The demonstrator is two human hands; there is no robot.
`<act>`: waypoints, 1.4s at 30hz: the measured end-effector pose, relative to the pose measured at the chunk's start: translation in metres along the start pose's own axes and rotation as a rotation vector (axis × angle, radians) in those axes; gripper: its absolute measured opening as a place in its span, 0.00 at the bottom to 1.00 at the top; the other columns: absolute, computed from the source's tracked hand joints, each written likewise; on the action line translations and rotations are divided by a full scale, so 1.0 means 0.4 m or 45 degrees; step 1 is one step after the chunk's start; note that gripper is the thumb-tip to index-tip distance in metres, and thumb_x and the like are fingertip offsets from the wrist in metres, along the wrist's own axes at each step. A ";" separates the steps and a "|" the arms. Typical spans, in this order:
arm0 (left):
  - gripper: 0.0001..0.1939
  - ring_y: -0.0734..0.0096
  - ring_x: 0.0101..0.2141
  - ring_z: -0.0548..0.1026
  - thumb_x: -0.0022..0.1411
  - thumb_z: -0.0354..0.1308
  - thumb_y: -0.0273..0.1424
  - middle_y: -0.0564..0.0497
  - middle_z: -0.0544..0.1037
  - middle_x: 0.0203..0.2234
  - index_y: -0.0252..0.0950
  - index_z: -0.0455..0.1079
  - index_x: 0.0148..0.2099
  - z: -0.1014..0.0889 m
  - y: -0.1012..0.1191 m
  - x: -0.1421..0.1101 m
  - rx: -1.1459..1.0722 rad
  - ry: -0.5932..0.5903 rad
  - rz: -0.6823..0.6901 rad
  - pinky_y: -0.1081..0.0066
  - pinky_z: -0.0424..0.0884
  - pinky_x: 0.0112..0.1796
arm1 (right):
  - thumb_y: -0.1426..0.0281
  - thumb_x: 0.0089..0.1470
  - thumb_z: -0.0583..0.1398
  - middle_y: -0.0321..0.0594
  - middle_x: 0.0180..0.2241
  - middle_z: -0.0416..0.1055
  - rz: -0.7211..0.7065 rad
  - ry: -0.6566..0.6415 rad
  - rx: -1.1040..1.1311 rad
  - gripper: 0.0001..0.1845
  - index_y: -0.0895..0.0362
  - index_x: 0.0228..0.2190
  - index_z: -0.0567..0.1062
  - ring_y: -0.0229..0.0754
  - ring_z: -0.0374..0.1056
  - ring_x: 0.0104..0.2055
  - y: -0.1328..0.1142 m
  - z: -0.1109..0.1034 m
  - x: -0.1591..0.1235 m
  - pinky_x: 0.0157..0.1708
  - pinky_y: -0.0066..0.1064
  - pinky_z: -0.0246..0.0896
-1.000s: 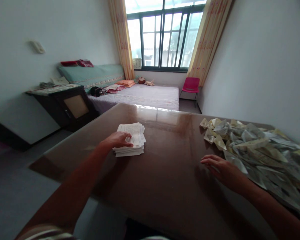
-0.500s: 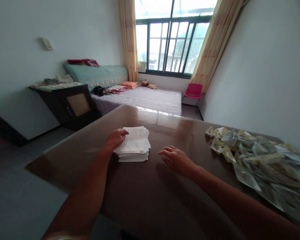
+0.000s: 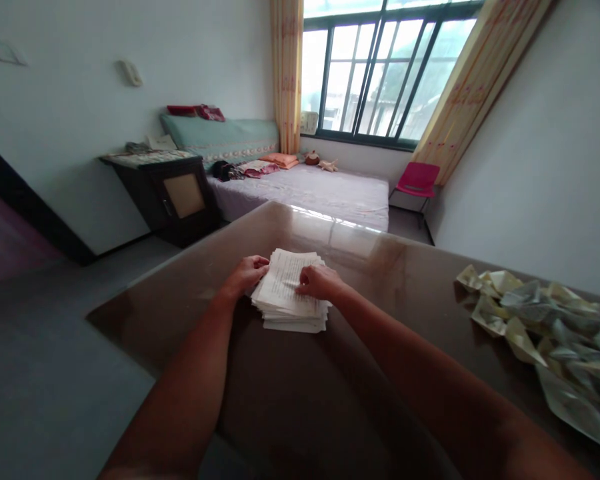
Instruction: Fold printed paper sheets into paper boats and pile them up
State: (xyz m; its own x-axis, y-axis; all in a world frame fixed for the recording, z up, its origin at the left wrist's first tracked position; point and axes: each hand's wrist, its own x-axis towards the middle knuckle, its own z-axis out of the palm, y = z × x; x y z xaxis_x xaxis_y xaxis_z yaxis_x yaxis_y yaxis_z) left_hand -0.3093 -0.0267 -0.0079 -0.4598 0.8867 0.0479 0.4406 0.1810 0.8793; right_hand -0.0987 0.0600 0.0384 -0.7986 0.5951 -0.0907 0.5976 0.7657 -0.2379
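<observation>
A stack of printed paper sheets (image 3: 285, 308) lies on the brown glossy table (image 3: 380, 273), its edges uneven. My left hand (image 3: 250, 273) is at the stack's left edge, its bent fingers together and pressed to the side of the paper. Over the right part of the stack is my right hand (image 3: 320, 283), its fingers curled into a pinch on the top sheet (image 3: 285, 267). A small crease shows in that sheet by the fingertips. The undersides of the right fingers are hidden.
Many folded paper pieces (image 3: 535, 320) lie heaped at the table's right side. Beyond the table stand a bed (image 3: 340, 193), a dark cabinet (image 3: 180, 193) and a pink chair (image 3: 417, 180) beneath the window (image 3: 370, 80).
My right hand has moved left from the bare tabletop onto the stack, and its fingers have closed. My left hand has slid off the top sheet to the left edge. The view has turned left.
</observation>
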 end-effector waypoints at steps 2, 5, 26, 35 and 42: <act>0.22 0.66 0.29 0.75 0.48 0.60 0.40 0.46 0.79 0.32 0.31 0.72 0.42 -0.004 0.002 -0.004 -0.048 -0.015 -0.024 0.71 0.68 0.28 | 0.59 0.50 0.61 0.39 0.36 0.77 -0.014 -0.007 0.023 0.12 0.51 0.34 0.79 0.44 0.71 0.39 0.002 0.007 -0.003 0.32 0.29 0.59; 0.22 0.68 0.27 0.74 0.47 0.60 0.40 0.48 0.78 0.29 0.31 0.72 0.42 -0.007 0.010 -0.015 -0.094 -0.041 -0.049 0.72 0.67 0.26 | 0.63 0.51 0.59 0.39 0.35 0.77 -0.046 0.017 0.034 0.10 0.51 0.33 0.79 0.43 0.71 0.38 0.002 0.018 -0.012 0.30 0.28 0.57; 0.25 0.70 0.28 0.74 0.47 0.61 0.38 0.50 0.76 0.31 0.33 0.67 0.48 -0.011 0.045 -0.047 -0.273 -0.142 -0.128 0.72 0.67 0.27 | 0.53 0.49 0.63 0.46 0.45 0.72 -0.411 0.282 0.196 0.28 0.55 0.48 0.72 0.49 0.67 0.46 -0.097 0.063 -0.048 0.44 0.35 0.57; 0.23 0.71 0.27 0.73 0.49 0.60 0.35 0.52 0.74 0.27 0.32 0.67 0.48 -0.008 0.051 -0.050 -0.273 -0.144 -0.148 0.73 0.67 0.27 | 0.65 0.51 0.62 0.37 0.32 0.78 -0.252 0.142 0.675 0.09 0.54 0.33 0.81 0.43 0.71 0.36 -0.071 0.050 -0.040 0.38 0.30 0.58; 0.24 0.70 0.28 0.73 0.48 0.60 0.36 0.51 0.74 0.29 0.33 0.67 0.48 -0.010 0.052 -0.051 -0.263 -0.145 -0.144 0.73 0.68 0.27 | 0.65 0.45 0.65 0.35 0.24 0.75 -0.148 0.131 0.932 0.08 0.57 0.27 0.81 0.37 0.67 0.29 -0.065 0.083 -0.025 0.30 0.27 0.56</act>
State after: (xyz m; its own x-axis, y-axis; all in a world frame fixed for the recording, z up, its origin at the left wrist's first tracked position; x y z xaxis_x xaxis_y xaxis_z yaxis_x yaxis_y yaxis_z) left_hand -0.2937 -0.0428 0.0113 -0.4023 0.9101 -0.0993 0.2196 0.2012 0.9546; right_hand -0.1085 0.0259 0.0135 -0.8214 0.5674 0.0570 0.2798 0.4881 -0.8267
